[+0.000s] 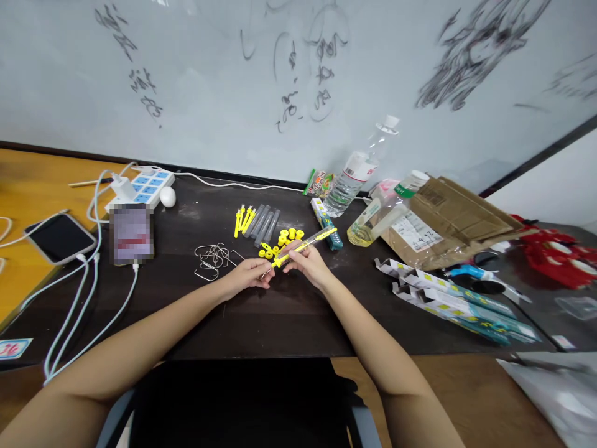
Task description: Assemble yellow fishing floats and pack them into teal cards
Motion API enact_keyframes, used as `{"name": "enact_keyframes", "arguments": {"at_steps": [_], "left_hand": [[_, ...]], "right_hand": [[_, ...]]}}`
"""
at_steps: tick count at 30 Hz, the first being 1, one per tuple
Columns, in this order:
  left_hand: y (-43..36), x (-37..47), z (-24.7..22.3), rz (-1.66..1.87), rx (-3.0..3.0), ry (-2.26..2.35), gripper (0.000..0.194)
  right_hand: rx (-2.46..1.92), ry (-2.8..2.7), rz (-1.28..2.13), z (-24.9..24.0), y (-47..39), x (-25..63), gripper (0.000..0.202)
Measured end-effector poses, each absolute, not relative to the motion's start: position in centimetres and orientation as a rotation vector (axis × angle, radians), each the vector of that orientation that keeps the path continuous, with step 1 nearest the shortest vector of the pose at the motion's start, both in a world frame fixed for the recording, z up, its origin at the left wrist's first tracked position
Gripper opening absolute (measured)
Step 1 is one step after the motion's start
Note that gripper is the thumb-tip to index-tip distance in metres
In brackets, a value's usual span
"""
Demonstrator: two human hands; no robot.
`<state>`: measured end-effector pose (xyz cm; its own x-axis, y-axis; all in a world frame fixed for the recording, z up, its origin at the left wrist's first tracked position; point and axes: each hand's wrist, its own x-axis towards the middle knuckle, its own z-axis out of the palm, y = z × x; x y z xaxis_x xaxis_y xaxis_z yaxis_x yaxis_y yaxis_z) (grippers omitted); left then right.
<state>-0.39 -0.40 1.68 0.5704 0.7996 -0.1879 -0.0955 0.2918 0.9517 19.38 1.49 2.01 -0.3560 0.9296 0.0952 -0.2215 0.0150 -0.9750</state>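
My right hand (304,260) is closed around a clear tube with yellow parts (313,239), which slants up to the right. At the tube's lower yellow end, my left hand (254,272) pinches a thin metal piece (267,272). Just behind my hands lie several small yellow caps (291,234). Several clear tubes (266,224) rest side by side, with yellow sticks (244,220) to their left. Bent metal wires (213,257) form a loose pile left of my left hand.
Behind stand a water bottle (351,182) and a bottle of yellow liquid (386,210). A small box (326,224), open boxes (459,302) and cardboard packaging (448,218) are to the right. Phones (60,238), cables and a power strip (148,188) occupy the left.
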Motion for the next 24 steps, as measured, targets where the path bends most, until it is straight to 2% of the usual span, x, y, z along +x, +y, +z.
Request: {"name": "enact_keyframes", "arguments": {"at_steps": [6,24], "left_hand": [[-0.4,-0.4,1.7,0.674,1.071,0.760,0.036],[-0.3,0.0,0.5,0.628,1.109,0.720,0.046]], "right_hand": [[-0.771,-1.253,1.557,2.2,1.5,19.3,0.032],[-0.834,-1.429,1.451,1.0,1.2,18.0,0.035]]}}
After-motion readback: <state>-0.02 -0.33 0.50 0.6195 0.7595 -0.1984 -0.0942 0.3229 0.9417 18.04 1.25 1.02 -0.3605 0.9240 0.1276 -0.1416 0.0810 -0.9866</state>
